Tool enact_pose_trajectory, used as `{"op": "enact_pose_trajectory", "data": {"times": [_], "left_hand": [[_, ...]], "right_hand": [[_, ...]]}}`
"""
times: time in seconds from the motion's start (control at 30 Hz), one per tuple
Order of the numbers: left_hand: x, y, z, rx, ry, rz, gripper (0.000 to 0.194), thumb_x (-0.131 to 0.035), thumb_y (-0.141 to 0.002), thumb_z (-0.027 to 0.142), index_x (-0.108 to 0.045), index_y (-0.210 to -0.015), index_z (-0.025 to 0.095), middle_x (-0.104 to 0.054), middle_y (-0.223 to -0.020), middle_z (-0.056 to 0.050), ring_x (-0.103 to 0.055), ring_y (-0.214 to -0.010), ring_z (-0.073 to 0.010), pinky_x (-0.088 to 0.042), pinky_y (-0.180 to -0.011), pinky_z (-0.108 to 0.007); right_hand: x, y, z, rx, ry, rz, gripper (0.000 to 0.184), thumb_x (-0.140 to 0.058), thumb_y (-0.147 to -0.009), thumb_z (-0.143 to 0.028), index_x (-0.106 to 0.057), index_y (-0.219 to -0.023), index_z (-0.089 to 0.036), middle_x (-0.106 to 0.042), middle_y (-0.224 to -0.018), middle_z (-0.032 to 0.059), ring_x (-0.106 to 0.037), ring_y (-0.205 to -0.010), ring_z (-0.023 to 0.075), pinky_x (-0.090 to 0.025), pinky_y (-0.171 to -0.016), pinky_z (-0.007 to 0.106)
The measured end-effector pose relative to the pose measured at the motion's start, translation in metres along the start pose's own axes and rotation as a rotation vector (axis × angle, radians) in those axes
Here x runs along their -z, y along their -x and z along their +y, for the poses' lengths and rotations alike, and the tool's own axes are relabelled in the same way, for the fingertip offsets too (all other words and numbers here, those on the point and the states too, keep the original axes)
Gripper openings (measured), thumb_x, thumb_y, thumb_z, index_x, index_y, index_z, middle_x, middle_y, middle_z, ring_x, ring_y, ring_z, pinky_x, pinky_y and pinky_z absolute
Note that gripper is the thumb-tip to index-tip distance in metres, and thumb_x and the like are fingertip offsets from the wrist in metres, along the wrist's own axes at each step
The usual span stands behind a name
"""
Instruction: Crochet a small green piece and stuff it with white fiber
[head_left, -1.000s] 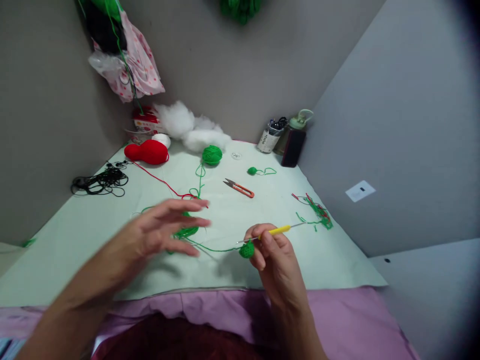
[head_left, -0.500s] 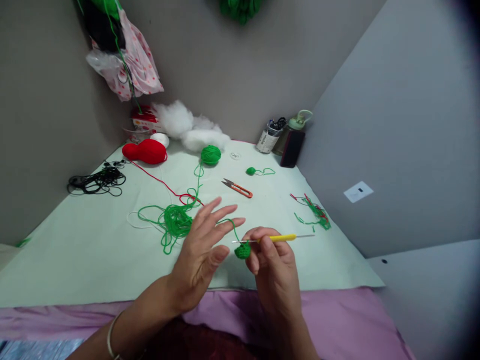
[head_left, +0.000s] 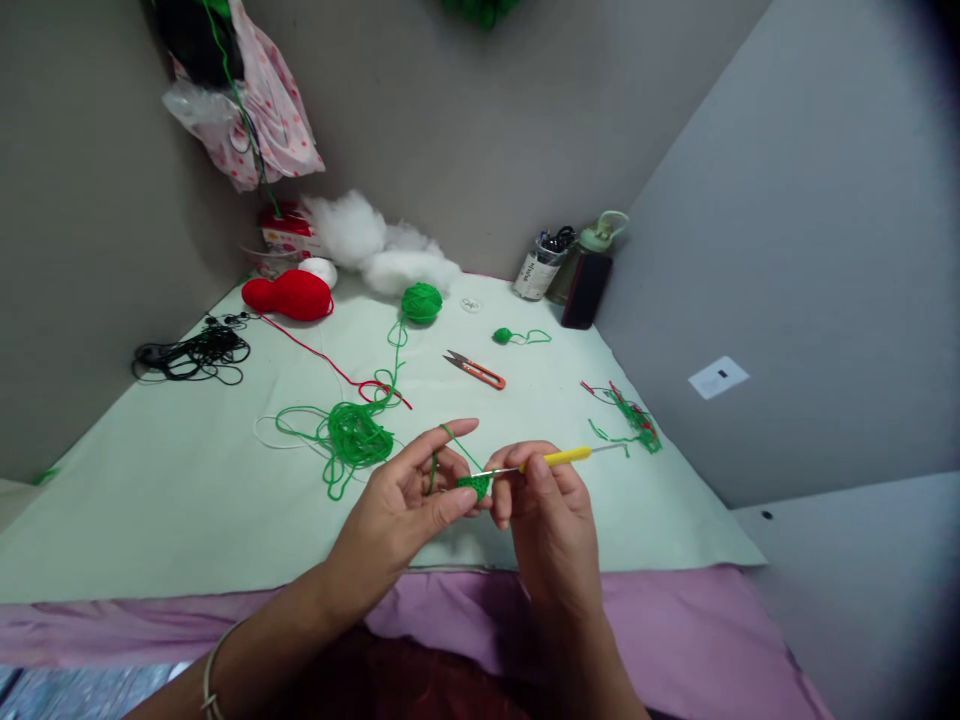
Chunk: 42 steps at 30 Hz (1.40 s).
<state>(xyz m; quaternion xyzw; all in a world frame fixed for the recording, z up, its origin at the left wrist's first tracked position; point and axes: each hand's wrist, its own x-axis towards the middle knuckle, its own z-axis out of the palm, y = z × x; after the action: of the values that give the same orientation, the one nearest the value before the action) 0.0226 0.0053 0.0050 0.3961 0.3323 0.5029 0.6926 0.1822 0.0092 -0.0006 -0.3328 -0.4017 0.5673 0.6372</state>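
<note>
Left hand [head_left: 394, 520] pinches small green crochet piece [head_left: 475, 487] between thumb and fingers, working yarn [head_left: 463, 449] over raised index finger; right hand [head_left: 559, 525] grips yellow-handled crochet hook [head_left: 568, 457], its tip at the piece. Piece sits between both hands, over table [head_left: 225, 510] near front edge; loose green yarn heap [head_left: 360, 436] to its left, orange snips [head_left: 484, 375] beyond.

My left forearm [head_left: 289, 618]: thin, pale, rounded bangle [head_left: 207, 680] with a small coil-like detail | my right forearm [head_left: 589, 645]: bare | my fingers [head_left: 429, 443]: bare, slim | my body: dark-red fabric garment [head_left: 405, 680]
</note>
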Motion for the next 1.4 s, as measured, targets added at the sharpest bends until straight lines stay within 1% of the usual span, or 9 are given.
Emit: {"op": "enact_pose_trajectory", "data": {"times": [0.17, 0.37, 0.73, 0.87, 0.97, 1.07, 1.17, 1.3, 1.4], "left_hand": [[0.003, 0.002, 0.001, -0.046, -0.097, 0.011, 0.049, -0.083, -0.087, 0.032, -0.073, -0.135, 0.029, -0.061, -0.096, -0.002, -0.061, -0.091, -0.0188, -0.058, -0.083, -0.032], [0.008, 0.002, 0.001, -0.112, -0.3, 0.042, 0.043, -0.079, -0.089, 0.024, -0.075, -0.131, 0.032, -0.064, -0.095, -0.001, -0.062, -0.094, -0.0178, -0.053, -0.096, -0.032], [0.008, 0.001, 0.006, -0.158, -0.382, 0.067, 0.043, -0.079, -0.086, 0.021, -0.077, -0.128, 0.03, -0.066, -0.092, -0.001, -0.063, -0.094, -0.0193, -0.052, -0.095, -0.033], [0.005, 0.003, 0.001, -0.229, -0.425, 0.112, 0.04, -0.079, -0.088, 0.02, -0.078, -0.126, 0.032, -0.067, -0.092, 0.0, -0.062, -0.093, -0.0183, -0.05, -0.093, -0.032], [0.0, 0.005, -0.005, -0.2, -0.246, 0.124, 0.05, -0.084, -0.087, 0.023, -0.073, -0.135, 0.033, -0.065, -0.091, 0.001, -0.06, -0.09, -0.0159, -0.049, -0.091, -0.029], [-0.004, 0.004, -0.006, 0.042, 0.121, 0.045, 0.061, -0.089, -0.083, 0.028, -0.069, -0.141, 0.027, -0.062, -0.086, 0.002, -0.06, -0.08, -0.013, -0.05, -0.081, -0.026], [-0.004, 0.001, -0.002, 0.21, 0.341, 0.03, 0.053, -0.09, -0.083, 0.028, -0.074, -0.133, 0.02, -0.06, -0.082, 0.002, -0.057, -0.073, -0.0089, -0.048, -0.074, -0.022], [-0.004, 0.0, 0.001, 0.154, 0.34, 0.004, 0.041, -0.088, -0.085, 0.025, -0.08, -0.125, 0.023, -0.061, -0.086, 0.001, -0.056, -0.077, -0.0082, -0.047, -0.075, -0.02], [-0.007, 0.001, -0.002, 0.105, 0.248, -0.007, 0.036, -0.088, -0.086, 0.027, -0.082, -0.121, 0.025, -0.067, -0.095, -0.001, -0.059, -0.084, -0.0112, -0.048, -0.08, -0.022]], "right_hand": [[0.003, 0.002, -0.005, 0.07, 0.117, -0.039, 0.023, -0.067, -0.101, -0.038, -0.075, -0.088, -0.021, -0.076, -0.084, 0.0021, -0.061, -0.054, 0.0091, -0.052, -0.055, 0.024], [0.005, 0.012, -0.006, 0.223, 0.342, -0.051, 0.02, -0.06, -0.106, -0.029, -0.077, -0.096, -0.025, -0.076, -0.092, 0.001, -0.065, -0.062, 0.0098, -0.055, -0.062, 0.026], [0.003, 0.014, -0.001, 0.26, 0.364, -0.03, 0.022, -0.055, -0.108, -0.027, -0.075, -0.098, -0.024, -0.077, -0.093, 0.0029, -0.066, -0.061, 0.0113, -0.055, -0.06, 0.028], [0.009, 0.02, 0.003, 0.461, 0.644, -0.071, 0.025, -0.054, -0.105, -0.015, -0.075, -0.111, -0.029, -0.077, -0.099, 0.0035, -0.069, -0.073, 0.0157, -0.058, -0.068, 0.032], [0.017, 0.024, 0.011, 0.731, 0.954, -0.148, 0.039, -0.065, -0.098, -0.012, -0.074, -0.128, -0.034, -0.078, -0.105, 0.0059, -0.074, -0.091, 0.0226, -0.061, -0.074, 0.036], [0.02, 0.025, 0.017, 0.864, 1.025, -0.137, 0.047, -0.071, -0.094, -0.013, -0.072, -0.134, -0.038, -0.077, -0.109, 0.0066, -0.074, -0.095, 0.0248, -0.061, -0.076, 0.038], [0.014, 0.021, 0.013, 0.678, 0.821, -0.054, 0.033, -0.062, -0.1, -0.014, -0.077, -0.122, -0.034, -0.076, -0.097, 0.0052, -0.072, -0.088, 0.0223, -0.059, -0.075, 0.038], [0.002, 0.013, 0.002, 0.424, 0.401, 0.035, 0.025, -0.055, -0.105, -0.019, -0.078, -0.101, -0.028, -0.07, -0.085, 0.0019, -0.064, -0.073, 0.016, -0.053, -0.068, 0.032], [-0.001, 0.011, 0.002, 0.351, 0.4, -0.007, 0.022, -0.059, -0.105, -0.021, -0.079, -0.099, -0.028, -0.073, -0.091, 0.0017, -0.065, -0.075, 0.0148, -0.055, -0.068, 0.03]]}}
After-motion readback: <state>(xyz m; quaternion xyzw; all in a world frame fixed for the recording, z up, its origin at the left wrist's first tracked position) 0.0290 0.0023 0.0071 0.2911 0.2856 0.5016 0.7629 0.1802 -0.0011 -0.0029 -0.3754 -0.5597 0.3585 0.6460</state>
